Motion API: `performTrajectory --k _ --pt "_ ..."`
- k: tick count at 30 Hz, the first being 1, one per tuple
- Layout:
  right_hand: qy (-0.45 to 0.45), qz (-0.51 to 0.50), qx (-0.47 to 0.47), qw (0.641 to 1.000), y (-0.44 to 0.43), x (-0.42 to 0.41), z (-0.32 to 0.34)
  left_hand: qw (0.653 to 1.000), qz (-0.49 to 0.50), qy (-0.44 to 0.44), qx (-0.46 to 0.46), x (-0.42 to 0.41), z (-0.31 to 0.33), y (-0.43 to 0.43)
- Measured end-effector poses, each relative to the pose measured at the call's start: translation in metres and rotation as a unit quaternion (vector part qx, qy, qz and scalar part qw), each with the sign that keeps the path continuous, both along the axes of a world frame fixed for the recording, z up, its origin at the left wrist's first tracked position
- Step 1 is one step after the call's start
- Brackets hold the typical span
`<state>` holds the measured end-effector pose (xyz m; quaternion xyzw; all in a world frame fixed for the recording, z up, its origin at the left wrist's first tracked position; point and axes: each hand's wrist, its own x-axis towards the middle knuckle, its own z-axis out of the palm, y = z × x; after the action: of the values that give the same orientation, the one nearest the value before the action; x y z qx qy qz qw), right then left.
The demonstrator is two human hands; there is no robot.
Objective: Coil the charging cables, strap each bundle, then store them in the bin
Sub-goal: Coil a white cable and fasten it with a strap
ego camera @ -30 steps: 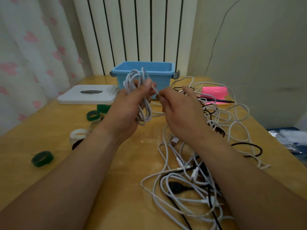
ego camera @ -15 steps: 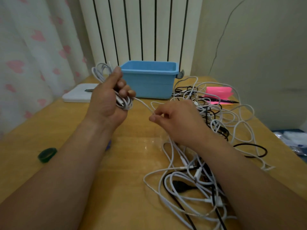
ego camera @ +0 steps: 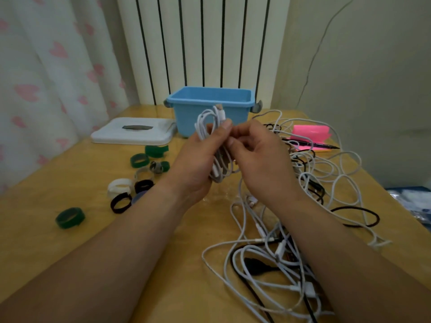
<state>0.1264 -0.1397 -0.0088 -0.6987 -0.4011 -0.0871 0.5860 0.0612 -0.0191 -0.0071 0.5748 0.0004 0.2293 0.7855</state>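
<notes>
My left hand (ego camera: 198, 159) grips a coiled white charging cable (ego camera: 215, 145) upright above the middle of the wooden table (ego camera: 70, 183), its plug end poking up at the top. My right hand (ego camera: 258, 157) is against the coil's right side, fingers curled and pinching the cable. Behind them stands the open blue bin (ego camera: 210, 106). A tangle of loose white and black cables (ego camera: 291, 241) covers the table's right side. Several rolled straps lie on the left: green (ego camera: 70, 217), white (ego camera: 120, 186) and black (ego camera: 120, 202).
A white lid (ego camera: 133, 131) lies left of the bin. A pink pad with a black pen (ego camera: 310, 136) sits at the back right. A radiator and a curtain stand behind the table. Blue and white packaging (ego camera: 415, 206) lies off the right edge.
My left hand came back from the left to the middle with the coil. My right hand rose from the table and closed in on the coil; the trailing cable end is now gathered in.
</notes>
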Motion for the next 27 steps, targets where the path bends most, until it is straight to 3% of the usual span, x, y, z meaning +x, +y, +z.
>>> performTrajectory --k 4,7,11,14,18,19,21,23,24,27 --pt "-0.101 -0.006 -0.080 0.992 0.001 0.001 -0.005 0.999 0.037 -0.006 -0.009 -0.001 -0.001 0.002" --pt "-0.130 -0.056 -0.061 0.988 0.001 -0.001 -0.005 0.995 0.097 0.005 -0.014 0.001 -0.001 0.010" --pt "-0.189 -0.105 -0.054 0.975 0.000 -0.001 -0.007 0.983 0.134 0.073 0.099 0.002 -0.010 0.016" --pt "-0.191 -0.109 -0.106 0.970 0.008 0.005 -0.018 0.967 0.122 0.131 0.184 0.003 -0.011 0.008" --pt "-0.131 -0.098 -0.095 0.982 0.009 0.017 -0.013 0.952 0.094 0.153 0.246 0.003 -0.014 0.002" --pt "-0.094 -0.065 -0.107 0.988 0.009 0.017 -0.007 0.944 0.091 0.143 0.282 0.002 -0.014 0.003" --pt "-0.067 -0.012 -0.180 0.981 0.012 0.012 0.006 0.894 0.095 0.135 0.416 0.003 -0.014 0.007" --pt "-0.134 -0.027 -0.234 0.963 0.013 0.010 0.015 0.824 0.110 0.150 0.535 0.000 -0.006 0.004" --pt "-0.177 -0.052 -0.240 0.953 0.013 0.008 0.019 0.813 0.120 0.148 0.550 -0.002 -0.002 0.002" --pt "-0.251 -0.118 -0.233 0.932 0.006 0.004 0.026 0.888 0.145 0.113 0.422 -0.012 0.001 -0.004"
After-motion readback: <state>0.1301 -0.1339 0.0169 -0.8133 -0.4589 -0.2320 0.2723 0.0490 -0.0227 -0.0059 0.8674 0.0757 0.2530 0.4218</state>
